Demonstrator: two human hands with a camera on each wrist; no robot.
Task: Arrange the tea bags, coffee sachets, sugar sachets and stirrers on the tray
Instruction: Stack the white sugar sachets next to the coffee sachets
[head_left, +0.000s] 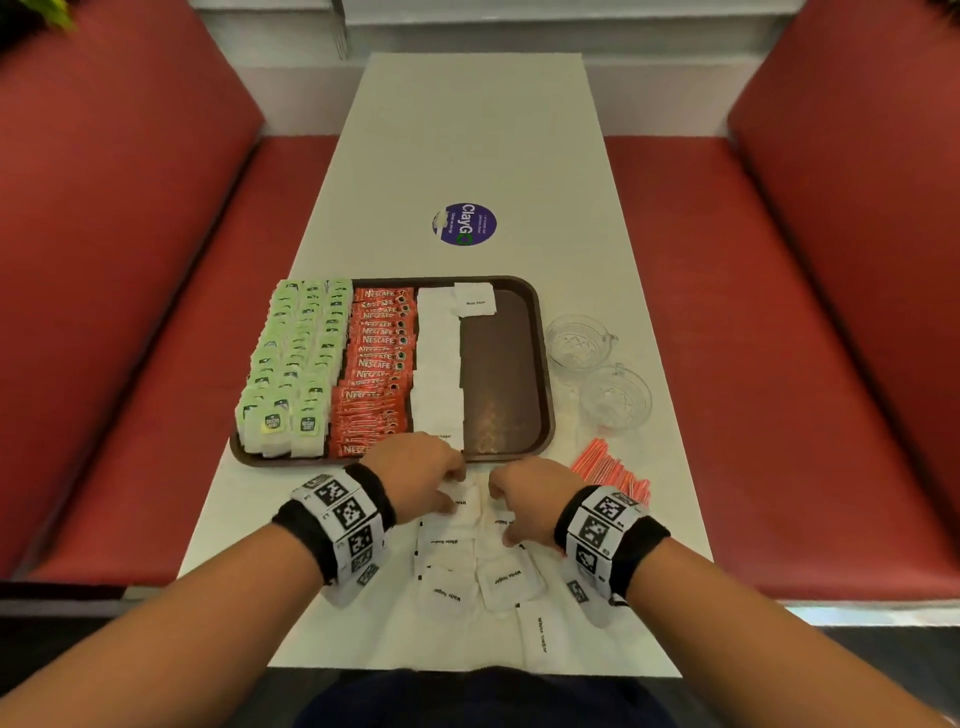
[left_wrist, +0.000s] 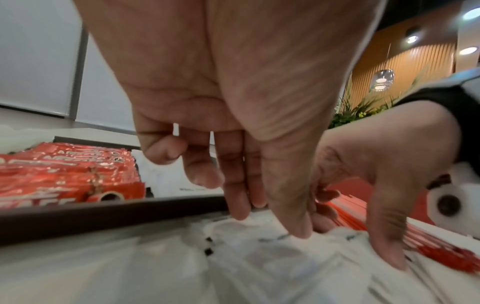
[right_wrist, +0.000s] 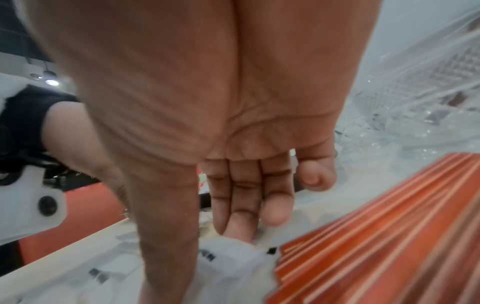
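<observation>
The white table (head_left: 467, 130) bears a brown tray (head_left: 543, 395), loose sugar sachets (head_left: 498, 577), orange stirrers (head_left: 613, 473), seemingly two glass cups (head_left: 597, 369), and a round sticker (head_left: 464, 224).

Brown tray (head_left: 524, 332), rounded corners. Green tea bags (head_left: 293, 364) fill its 9 o'clock side in three rows. Red coffee sachets (head_left: 376, 364) form the next column, then a white sugar column (head_left: 439, 364). 3 o'clock strip bare. Loose sugar sachets (head_left: 467, 566) at 6 o'clock off-tray. Orange stirrers (head_left: 613, 473) bundled at 4 o'clock.

Long white surface (head_left: 478, 130) running down the middle, red padded benches (head_left: 130, 218) either side, round purple sticker (head_left: 464, 224) stuck mid-surface. Wood-slatted wall (left_wrist: 405, 67), pendant lamp (left_wrist: 382, 79), green plants (left_wrist: 363, 107) behind.
</observation>
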